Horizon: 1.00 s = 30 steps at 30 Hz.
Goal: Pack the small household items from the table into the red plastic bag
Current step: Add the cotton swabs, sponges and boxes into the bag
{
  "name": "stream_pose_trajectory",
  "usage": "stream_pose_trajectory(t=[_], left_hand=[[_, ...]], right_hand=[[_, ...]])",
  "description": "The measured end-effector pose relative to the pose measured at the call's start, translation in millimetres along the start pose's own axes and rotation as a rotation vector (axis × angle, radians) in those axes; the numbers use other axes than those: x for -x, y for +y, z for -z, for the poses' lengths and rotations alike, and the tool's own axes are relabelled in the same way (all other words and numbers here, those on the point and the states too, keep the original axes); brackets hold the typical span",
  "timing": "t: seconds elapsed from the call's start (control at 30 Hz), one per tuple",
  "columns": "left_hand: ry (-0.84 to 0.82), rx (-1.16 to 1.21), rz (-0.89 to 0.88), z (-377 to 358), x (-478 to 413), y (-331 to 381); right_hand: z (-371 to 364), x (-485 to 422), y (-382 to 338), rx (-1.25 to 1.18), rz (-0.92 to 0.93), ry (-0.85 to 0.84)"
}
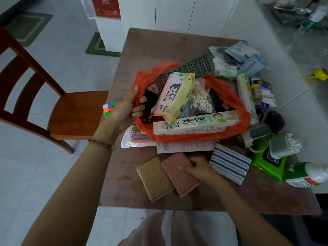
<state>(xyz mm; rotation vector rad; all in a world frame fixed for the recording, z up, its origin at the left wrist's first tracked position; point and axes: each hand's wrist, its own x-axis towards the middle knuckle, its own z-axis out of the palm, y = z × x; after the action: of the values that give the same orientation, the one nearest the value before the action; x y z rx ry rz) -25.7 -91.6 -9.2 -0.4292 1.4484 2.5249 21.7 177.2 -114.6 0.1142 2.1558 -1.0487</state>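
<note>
The red plastic bag [236, 102] bulges open, a "BABY WIPES" pack [174, 96] inside; left hand [124, 109] grips its rim, right hand [200, 168] presses the pink sponge [179, 174].

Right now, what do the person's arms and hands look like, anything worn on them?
Both forearms are bare, with no sleeves and no gloves. The left hand has a beaded bracelet of small tan beads around the wrist. The right hand shows no jewellery that I can see.
</note>
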Motion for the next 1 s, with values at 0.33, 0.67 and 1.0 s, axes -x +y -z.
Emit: stream_pose_trajectory(t=[0.33,0.67,1.0], left_hand=[[0.023,-0.004,0.010,3.1,3.9,-6.9],[0.049,0.011,0.003,-4.9,0.7,-18.0],[0.085,-0.008,-0.052,-28.0,-4.0,-32.6]], right_hand=[[-73.8,13.6,-21.2,-0.238,-0.096,0.039],[-49.5,22.2,-24.8,-0.240,-0.049,-0.096],[142.5,26.3,6.7,0.344,0.096,-0.099]])
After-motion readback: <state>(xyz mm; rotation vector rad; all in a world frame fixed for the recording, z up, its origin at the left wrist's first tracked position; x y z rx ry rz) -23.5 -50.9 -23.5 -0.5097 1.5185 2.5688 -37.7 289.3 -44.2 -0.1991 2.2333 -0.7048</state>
